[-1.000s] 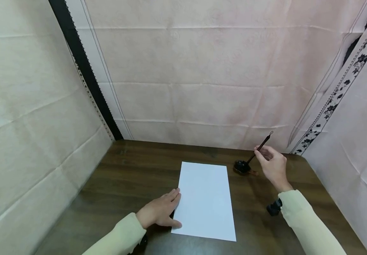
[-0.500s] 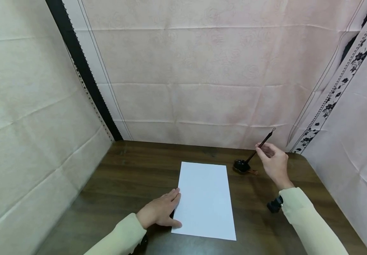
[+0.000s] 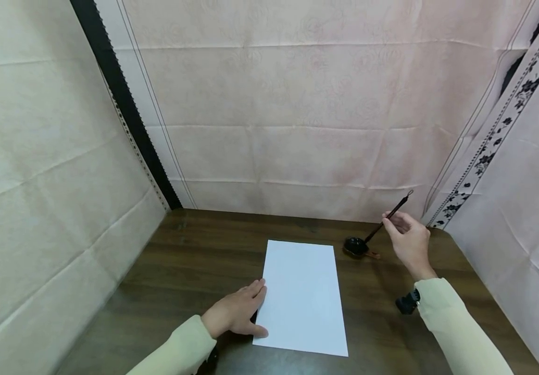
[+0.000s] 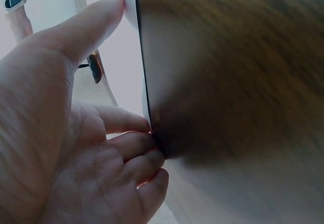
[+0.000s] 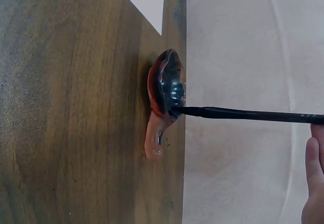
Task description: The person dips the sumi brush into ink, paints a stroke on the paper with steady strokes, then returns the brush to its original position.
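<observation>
Faintly, a mark point(image 5: 156, 152) is showing on the handle of the dark dish point(image 5: 164, 82) (too small for reading). The right hand point(image 3: 410, 242) is keeping a pinching grip on the brush point(image 3: 398, 207), whose tip is blending into the dish's blackness. The left hand's point(image 3: 238, 311) grip is lying loosely spread, touching the paper's point(image 3: 299, 297) nine o'clock edge. The dish is sitting on the tabletop point(image 3: 157, 291), at the paper's two o'clock.

I get soft, even light in the head view, with sheen on the near tabletop point(image 3: 241, 362). My left wrist view is hazy, darkly shadowed beside the fingertips point(image 4: 156, 157); right-wrist highlights glint on the dish point(image 5: 165, 84).
</observation>
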Available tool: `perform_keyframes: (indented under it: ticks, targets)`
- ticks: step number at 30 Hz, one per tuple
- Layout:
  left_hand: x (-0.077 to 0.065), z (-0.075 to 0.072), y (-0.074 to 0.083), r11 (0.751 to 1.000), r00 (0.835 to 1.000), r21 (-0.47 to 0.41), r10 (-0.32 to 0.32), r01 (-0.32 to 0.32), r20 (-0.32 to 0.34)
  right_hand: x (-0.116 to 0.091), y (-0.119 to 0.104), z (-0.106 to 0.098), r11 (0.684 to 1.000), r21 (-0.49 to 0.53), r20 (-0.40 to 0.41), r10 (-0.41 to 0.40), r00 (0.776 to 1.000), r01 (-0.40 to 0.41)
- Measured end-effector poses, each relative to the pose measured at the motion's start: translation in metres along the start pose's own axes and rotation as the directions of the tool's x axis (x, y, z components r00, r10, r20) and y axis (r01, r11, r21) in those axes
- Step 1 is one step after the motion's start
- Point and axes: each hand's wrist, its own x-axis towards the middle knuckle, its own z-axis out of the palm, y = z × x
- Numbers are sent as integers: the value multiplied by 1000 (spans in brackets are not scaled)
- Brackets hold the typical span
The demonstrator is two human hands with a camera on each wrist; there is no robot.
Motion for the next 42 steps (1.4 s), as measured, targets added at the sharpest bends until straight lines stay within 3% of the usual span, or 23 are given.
perform_keyframes:
  ticks: [18, 26, 42]
  targets:
    - [1, 0, 0, 1000, 1000, 16, 7, -7, -10, 0, 3, -3, 993, -80, -6, -83, 997, 82]
    - [0, 0, 0, 1000, 1000, 11, -1, 1, -11, -2, 1, -5, 992, -107, 3, -68, 998, 68]
    - [2, 4, -3, 1000, 1000, 22, 9, -8, -25, 2, -10, -2, 997, -51, 14, -56, 998, 57]
